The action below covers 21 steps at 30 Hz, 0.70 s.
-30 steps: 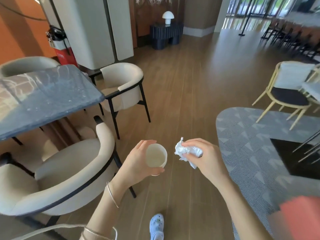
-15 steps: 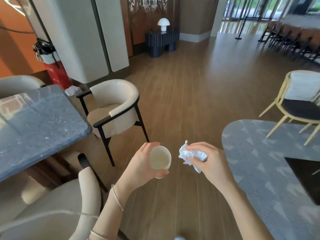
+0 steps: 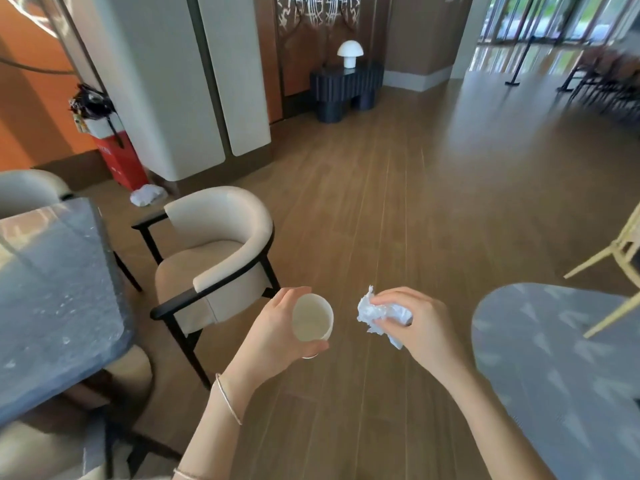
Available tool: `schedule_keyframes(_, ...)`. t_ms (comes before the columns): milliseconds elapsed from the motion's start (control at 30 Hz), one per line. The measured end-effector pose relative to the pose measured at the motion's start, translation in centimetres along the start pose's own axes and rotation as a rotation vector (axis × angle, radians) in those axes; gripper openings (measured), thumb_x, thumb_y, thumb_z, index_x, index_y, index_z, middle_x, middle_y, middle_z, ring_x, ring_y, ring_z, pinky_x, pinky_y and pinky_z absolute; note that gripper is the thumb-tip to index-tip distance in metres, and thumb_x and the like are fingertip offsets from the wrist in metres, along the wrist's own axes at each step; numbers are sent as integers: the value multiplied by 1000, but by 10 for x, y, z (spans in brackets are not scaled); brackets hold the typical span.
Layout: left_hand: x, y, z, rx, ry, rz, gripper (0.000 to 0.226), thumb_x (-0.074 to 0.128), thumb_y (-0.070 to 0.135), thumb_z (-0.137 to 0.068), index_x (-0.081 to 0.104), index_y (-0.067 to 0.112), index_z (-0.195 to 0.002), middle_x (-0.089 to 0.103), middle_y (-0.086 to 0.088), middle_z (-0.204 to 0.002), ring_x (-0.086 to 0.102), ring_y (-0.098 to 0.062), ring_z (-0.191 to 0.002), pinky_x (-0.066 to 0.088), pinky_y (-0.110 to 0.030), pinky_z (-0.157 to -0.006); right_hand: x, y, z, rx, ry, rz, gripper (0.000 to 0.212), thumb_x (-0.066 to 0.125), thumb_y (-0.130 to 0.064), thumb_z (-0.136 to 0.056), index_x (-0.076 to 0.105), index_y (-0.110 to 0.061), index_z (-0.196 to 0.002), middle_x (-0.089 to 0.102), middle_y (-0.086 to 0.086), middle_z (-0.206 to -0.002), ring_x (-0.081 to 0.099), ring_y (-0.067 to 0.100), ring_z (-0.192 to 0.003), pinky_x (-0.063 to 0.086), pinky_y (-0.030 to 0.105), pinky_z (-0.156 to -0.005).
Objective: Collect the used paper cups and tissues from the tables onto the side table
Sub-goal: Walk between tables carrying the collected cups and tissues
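A cream armchair (image 3: 214,258) with a black frame stands on a wood plank floor (image 3: 398,220). Behind it to the left, a red box (image 3: 119,157) sits against an orange wall (image 3: 31,109), with a white crumpled heap (image 3: 147,195), perhaps cloth, at its foot. Tall white panels (image 3: 194,81) rise behind the armchair, and far beyond it stands a white mushroom lamp (image 3: 350,53). Well to the armchair's right lie a grey patterned rug (image 3: 554,368) and a yellow-legged chair (image 3: 620,271).

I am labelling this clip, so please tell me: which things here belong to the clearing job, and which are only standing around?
Job: paper cup, held in the left hand; tissue, gripped in the right hand; side table, probably where they go.
Just around: chair; grey table; lamp; rug; red box.
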State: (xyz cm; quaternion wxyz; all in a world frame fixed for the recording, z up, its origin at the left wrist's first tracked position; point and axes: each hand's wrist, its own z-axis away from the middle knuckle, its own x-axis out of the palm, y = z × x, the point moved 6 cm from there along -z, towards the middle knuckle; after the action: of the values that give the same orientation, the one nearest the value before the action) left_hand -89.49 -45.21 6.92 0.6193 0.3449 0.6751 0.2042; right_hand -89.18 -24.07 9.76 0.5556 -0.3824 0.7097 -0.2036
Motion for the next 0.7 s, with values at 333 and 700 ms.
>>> schedule_keyframes(333,16,-39,-169,-40,45,48,84,86,38,-52,44,34,-124,42,28,-109,42,7,-95,31,-4,-74,12,78,-163,-5,-7,-19,27,72,2,-71,72,-17,-90,69,-9,-95,60,0,-88,40,8,-71)
schedule_keyframes(700,3,-93,-412,22,-2,50,83,83,41,-54,43,30,-126,39,30,-107,38,11,-92,30,3,-74,39,129,-393,0,49,-15,26,71,2,-72,72,-16,-90,68,-10,-94,60,0,-88,43,9,-73)
